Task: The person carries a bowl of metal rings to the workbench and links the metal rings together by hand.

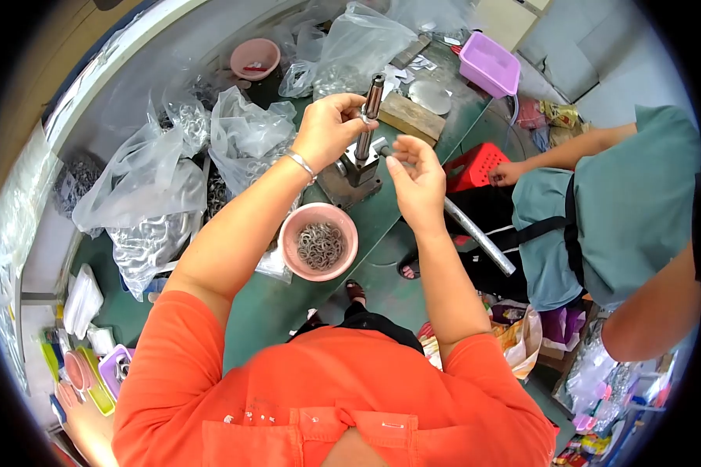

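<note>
Here's the left hand, thumb and fingers pinched in tight at the metal spindle rising from its block, perhaps gripping a small ring, too small to tell, while the right hand hangs half-open over the long bar! It looks like a positioning step at the spindle; the next move seems to call for a steady left pinch and the right palm closing on that bar.

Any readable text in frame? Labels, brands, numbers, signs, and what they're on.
None legible.
Metal mandrel at the left hand: no lettering discernible.
Patterned bag, lower right: any print too blurred.
Colourful packets, bottom right: too small.
</note>
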Demonstrator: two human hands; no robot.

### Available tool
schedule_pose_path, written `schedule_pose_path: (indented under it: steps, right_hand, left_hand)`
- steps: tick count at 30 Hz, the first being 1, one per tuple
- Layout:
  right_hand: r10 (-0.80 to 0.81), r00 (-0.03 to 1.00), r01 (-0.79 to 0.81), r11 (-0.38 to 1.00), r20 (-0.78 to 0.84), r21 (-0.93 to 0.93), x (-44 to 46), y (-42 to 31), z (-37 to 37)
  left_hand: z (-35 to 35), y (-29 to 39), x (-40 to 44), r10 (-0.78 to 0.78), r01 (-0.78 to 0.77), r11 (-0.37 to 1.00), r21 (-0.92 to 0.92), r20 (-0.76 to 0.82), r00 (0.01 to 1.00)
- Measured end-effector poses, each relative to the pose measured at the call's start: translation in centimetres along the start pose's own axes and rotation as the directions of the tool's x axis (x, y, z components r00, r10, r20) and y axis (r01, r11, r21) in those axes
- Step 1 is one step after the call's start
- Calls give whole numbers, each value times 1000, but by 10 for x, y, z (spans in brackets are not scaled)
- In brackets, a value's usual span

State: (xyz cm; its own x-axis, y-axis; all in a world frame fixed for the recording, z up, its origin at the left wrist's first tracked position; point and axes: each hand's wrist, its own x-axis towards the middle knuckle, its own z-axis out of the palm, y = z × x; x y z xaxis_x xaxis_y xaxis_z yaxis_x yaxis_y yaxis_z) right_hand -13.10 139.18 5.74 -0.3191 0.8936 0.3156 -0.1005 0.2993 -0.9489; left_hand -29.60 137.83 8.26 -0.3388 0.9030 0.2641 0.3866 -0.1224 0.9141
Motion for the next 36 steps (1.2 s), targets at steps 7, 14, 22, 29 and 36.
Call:
schedule_pose_path:
  steps: [7,14,22,29,36]
  right_hand:
    - [-197,951,210,977,236,-28,53,-1,15]
    - [-346,927,330,936,148,122,74,-38,18]
    - [38,972,-154,846,230,511,64,-76,9]
    - [171,945,-275,878,280,392,16,-65,-11]
    - [262,911,-389,804,319,450,-26,-39,-22]
  left_hand:
    - [-1,6,5,249,-253,966,-44,-80,965]
    - [-16,48,12,455,-443,886,134,-82,886]
    - [-18,74,-3,222,-236,914,-330,-80,972]
    - [-11,62,-50,-85,189,709,-680,184,979]
    - [6,35,-83,-284,390,570,-723,272,919]
